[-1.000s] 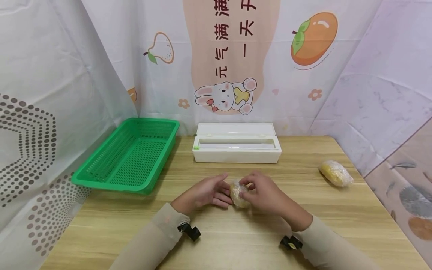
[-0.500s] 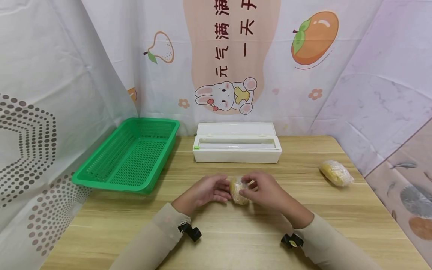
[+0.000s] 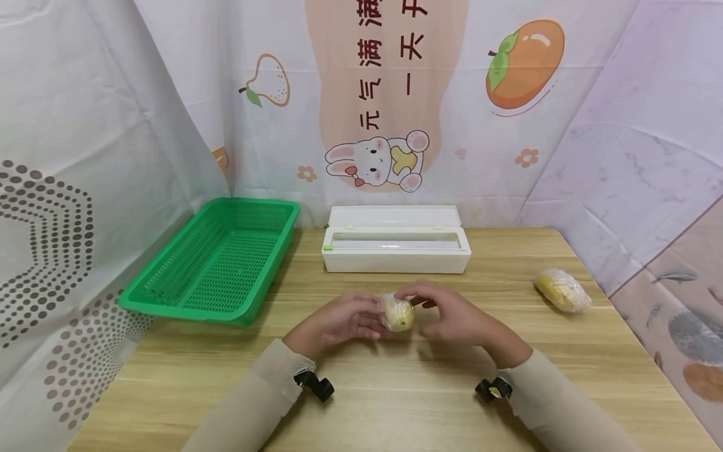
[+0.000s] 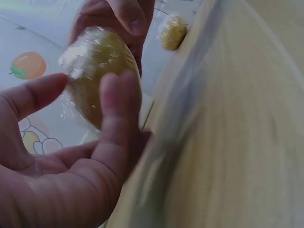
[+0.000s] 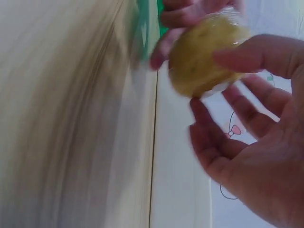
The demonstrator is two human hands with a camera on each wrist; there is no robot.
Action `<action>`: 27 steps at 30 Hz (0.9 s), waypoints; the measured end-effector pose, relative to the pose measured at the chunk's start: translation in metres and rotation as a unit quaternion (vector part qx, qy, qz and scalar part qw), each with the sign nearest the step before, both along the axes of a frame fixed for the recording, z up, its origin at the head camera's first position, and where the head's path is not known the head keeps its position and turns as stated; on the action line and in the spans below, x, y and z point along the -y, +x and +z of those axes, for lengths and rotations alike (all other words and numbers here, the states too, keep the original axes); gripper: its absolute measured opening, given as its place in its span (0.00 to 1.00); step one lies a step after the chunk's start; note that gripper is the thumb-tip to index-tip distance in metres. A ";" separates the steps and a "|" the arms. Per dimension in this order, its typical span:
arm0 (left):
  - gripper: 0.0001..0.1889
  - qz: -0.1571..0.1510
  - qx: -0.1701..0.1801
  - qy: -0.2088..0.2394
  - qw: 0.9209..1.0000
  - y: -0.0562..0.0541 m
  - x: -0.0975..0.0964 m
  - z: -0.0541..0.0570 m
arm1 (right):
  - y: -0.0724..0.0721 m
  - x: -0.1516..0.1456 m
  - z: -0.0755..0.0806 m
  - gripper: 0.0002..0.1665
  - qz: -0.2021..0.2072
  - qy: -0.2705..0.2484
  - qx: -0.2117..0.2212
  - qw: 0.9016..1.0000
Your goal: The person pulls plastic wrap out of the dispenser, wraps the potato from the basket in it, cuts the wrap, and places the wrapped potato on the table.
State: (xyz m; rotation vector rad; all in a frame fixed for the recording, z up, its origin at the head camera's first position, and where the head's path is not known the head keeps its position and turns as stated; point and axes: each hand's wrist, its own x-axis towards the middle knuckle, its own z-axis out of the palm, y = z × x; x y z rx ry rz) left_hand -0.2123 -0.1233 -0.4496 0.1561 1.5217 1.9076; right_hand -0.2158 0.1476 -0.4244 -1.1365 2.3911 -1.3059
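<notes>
Near the middle of the table, a potato in crinkled cling film is held up by my left hand, its thumb and fingers around the left side. One end of the potato shows yellow and faces the head camera. On the other side my right hand has loosened; its forefinger is close by the top of the potato and its thumb stands apart. In the left wrist view the film shines on the potato. The right wrist view has the right thumb overlapping the potato, fingers spread below.
A second film-wrapped potato lies at the right. Behind the hands stands a white cling film dispenser with its lid raised. A green slotted basket is at the back left. Printed curtains hang behind the wooden table.
The potato has turned so that one end faces the camera. My right hand has eased away to the right, its thumb coming off the potato, while my left hand has closed around it.
</notes>
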 end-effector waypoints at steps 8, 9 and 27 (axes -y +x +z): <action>0.28 -0.014 -0.033 -0.027 0.999 0.003 0.005 0.018 | -0.005 0.000 -0.004 0.41 -0.023 -0.036 -0.049 0.998; 0.29 -0.009 -0.045 -0.039 0.998 0.003 0.006 0.018 | -0.005 0.000 -0.004 0.40 -0.025 -0.038 -0.046 0.998; 0.20 0.016 -0.232 -0.143 0.962 -0.002 0.005 0.013 | -0.012 -0.002 -0.010 0.30 -0.043 -0.067 0.175 0.981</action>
